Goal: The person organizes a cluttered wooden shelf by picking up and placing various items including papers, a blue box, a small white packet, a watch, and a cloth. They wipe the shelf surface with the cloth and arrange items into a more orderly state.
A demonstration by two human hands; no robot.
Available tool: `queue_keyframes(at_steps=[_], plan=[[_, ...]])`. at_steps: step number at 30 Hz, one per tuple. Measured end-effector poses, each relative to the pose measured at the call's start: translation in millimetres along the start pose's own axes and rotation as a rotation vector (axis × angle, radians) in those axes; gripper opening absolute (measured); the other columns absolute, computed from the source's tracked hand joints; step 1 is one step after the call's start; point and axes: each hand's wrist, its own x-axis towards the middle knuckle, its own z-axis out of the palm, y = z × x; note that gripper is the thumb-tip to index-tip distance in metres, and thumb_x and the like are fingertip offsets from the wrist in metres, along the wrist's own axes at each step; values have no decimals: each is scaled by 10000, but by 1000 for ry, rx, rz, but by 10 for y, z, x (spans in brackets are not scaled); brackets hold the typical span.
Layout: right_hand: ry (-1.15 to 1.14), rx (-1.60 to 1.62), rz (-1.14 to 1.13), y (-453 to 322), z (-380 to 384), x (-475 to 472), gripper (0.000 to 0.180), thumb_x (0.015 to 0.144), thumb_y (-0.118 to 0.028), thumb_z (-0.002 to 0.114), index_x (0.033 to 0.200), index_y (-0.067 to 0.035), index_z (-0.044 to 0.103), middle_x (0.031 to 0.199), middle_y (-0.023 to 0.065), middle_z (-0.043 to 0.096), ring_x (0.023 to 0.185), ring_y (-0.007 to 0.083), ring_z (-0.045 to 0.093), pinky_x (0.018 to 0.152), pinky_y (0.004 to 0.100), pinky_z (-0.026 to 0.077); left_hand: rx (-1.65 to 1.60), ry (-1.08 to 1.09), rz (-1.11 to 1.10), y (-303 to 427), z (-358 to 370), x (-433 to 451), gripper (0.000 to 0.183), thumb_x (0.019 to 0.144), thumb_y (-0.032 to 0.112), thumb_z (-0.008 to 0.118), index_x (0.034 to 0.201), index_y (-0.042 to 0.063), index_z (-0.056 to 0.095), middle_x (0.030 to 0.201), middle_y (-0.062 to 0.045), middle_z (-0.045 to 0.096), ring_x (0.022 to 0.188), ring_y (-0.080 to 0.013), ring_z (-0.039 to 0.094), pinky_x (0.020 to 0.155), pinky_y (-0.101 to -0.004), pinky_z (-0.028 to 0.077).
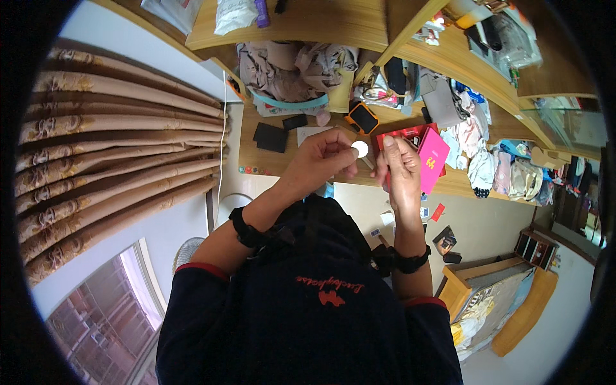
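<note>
Pinched between the thumb and fingers of my left hand point(327, 154) is a small white round disc point(359, 149), held above the front part of the wooden desk point(255, 156). My right hand point(403, 166) is a short way to the right of the disc, its thumb laid along curled fingers. Whether something small is inside that hand is hidden. Behind it on the desk lies a red box point(430, 129), with a bright pink booklet or flat box point(435, 156) bearing gold marks resting at an angle over its right side.
On the desk are a black wallet-like item point(270, 137), a smaller black item point(294, 121) and an orange-framed device point(363, 118). Folded clothes point(288, 67) fill the shelf behind. Cards and a red packet point(438, 212) lie on the floor. A brown curtain point(120, 144) hangs left.
</note>
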Motion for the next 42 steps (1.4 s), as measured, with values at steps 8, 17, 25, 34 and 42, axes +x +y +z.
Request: queue_keyframes(at_steps=[8,17,25,34,42], plan=[[-182,-273,-114,378,101,-30,59,935,-42,621,930,13,640,767,53,678,686,93,651,609,257,513,208,168,-19,-380,-70,-297,123,929,106,649,897,8,582,759,-30,652,704,-77,627,657,-241,505],[-255,-324,240,1436,0,-505,118,937,-74,604,973,37,625,746,74,663,652,125,659,604,263,558,363,208,-181,-1375,-187,-730,171,885,150,655,829,-9,630,676,-63,669,626,-111,646,606,-272,514],[-338,-412,202,2923,191,-491,134,936,-92,595,951,38,623,710,87,650,613,117,652,559,271,542,186,190,-231,-2827,-942,-948,190,937,186,642,868,13,606,729,-59,658,671,-124,648,629,-266,522],[-347,-668,164,4832,274,-57,325,974,-273,513,886,20,625,599,97,592,472,178,596,496,334,486,-83,543,-334,-4626,-1960,-1490,229,980,295,556,938,73,593,859,-70,679,801,-153,680,736,-308,564],[-339,-387,501,5798,64,642,293,1018,-276,513,1016,-16,648,843,86,658,748,219,685,695,353,586,-154,673,-191,-5107,-2493,-1416,204,973,253,632,947,62,565,930,-76,705,845,-150,679,753,-302,544]])
